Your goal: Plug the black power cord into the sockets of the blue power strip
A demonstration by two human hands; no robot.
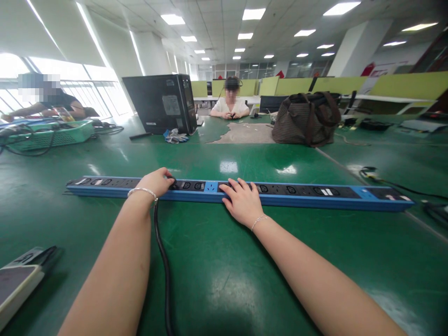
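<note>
A long blue and black power strip (294,200) lies across the green table in front of me. Several sockets run along its top. My left hand (154,182) is closed around a black plug (171,181) at the strip's left half; my fingers hide part of it, so I cannot tell how far it sits in a socket. A thick black power cord (163,261) runs from under that hand towards me. My right hand (242,199) rests with fingers spread on the strip, just right of its blue middle socket (211,186).
Behind the strip stand a black computer case (161,105), gloves (175,136) and a brown bag (304,120). A green basket (52,136) of cables is at far left. A pale device (21,284) lies near left, cables (395,182) at right. Two people sit beyond.
</note>
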